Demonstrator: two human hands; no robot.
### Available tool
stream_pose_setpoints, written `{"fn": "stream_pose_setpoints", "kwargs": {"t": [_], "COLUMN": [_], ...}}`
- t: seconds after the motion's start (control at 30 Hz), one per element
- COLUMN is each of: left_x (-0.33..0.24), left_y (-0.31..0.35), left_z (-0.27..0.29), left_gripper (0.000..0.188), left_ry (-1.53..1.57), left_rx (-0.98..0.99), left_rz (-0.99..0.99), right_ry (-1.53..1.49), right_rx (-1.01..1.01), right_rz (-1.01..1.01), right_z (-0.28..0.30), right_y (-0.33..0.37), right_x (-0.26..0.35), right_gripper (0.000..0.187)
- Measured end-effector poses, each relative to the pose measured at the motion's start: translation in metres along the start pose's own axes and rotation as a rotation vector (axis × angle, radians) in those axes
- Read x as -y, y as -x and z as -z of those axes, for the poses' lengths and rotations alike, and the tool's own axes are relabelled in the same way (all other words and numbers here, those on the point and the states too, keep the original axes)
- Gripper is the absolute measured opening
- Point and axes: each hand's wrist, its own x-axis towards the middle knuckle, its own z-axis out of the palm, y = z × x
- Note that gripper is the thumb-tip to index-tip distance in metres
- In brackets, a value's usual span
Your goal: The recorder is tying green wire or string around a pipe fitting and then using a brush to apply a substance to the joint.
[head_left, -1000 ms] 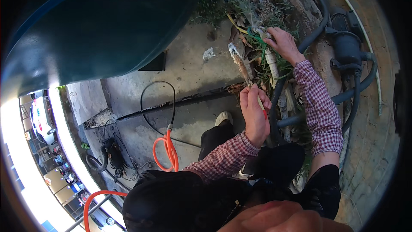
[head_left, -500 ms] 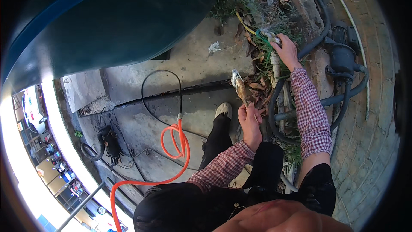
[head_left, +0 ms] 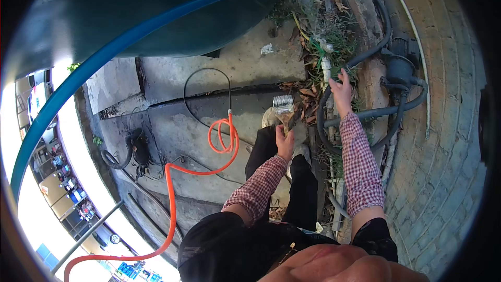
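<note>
My left hand (head_left: 285, 145) is closed around the handle of a flat paintbrush (head_left: 283, 107), its pale bristles pointing away from me and its broad side showing. To the right, my right hand (head_left: 342, 93) has its fingers apart and holds nothing that I can see. It is nearest to an upright white plastic pipe (head_left: 326, 67) and a thick dark hose (head_left: 368, 55). At the pipe's far end is a whitish, translucent lump (head_left: 324, 45) with green strands (head_left: 315, 48) around it.
A large dark green tank (head_left: 209, 31) stands far left, with a blue hose (head_left: 125, 36) crossing in front. An orange hose (head_left: 171, 193) loops over the concrete slabs (head_left: 172, 125). A dark pump (head_left: 399, 68) sits by the brick wall (head_left: 433, 177). Weeds and dry leaves (head_left: 308, 102) line the pipes.
My right hand has come off the pipe's far end and drawn back toward me, fingers spreading. My left hand has turned the paintbrush from its edge to its broad side. The view has shifted.
</note>
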Motion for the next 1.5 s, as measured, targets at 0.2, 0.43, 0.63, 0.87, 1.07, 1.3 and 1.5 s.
{"fn": "stream_pose_setpoints", "kwargs": {"t": [0.2, 0.43, 0.63, 0.87, 1.07, 1.3, 1.5], "left_x": [-0.014, -0.054, -0.113, -0.154, -0.125, -0.013, 0.032], "left_y": [0.084, 0.127, 0.153, 0.176, 0.161, 0.038, -0.023], "left_z": [-0.015, -0.050, -0.028, 0.020, 0.088, 0.170, 0.216], "left_gripper": [0.021, 0.021, 0.012, 0.009, 0.016, 0.033, 0.044], "left_ry": [-0.104, 0.021, 0.075, 0.068, -0.196, -0.179, -0.575], "left_rx": [0.105, -0.024, 0.030, 0.314, 0.544, 0.508, 0.414], "left_rz": [0.228, 0.257, 0.295, 0.477, 0.340, 0.204, 0.033], "right_ry": [-0.156, -0.335, -0.324, 0.536, 0.615, 1.108, 1.138], "right_rx": [0.047, 0.023, -0.022, -0.164, 0.014, -0.175, -0.388], "right_rz": [-0.158, -0.125, -0.001, 0.134, 0.359, 0.471, 0.326], "right_z": [0.048, 0.052, 0.038, 0.058, 0.027, -0.033, -0.030], "right_y": [0.136, 0.196, 0.182, 0.014, -0.095, -0.136, -0.166], "right_x": [-0.043, -0.016, 0.032, 0.029, 0.016, -0.018, -0.009], "right_gripper": [0.057, 0.047, 0.039, 0.063, 0.063, 0.032, 0.032]}}
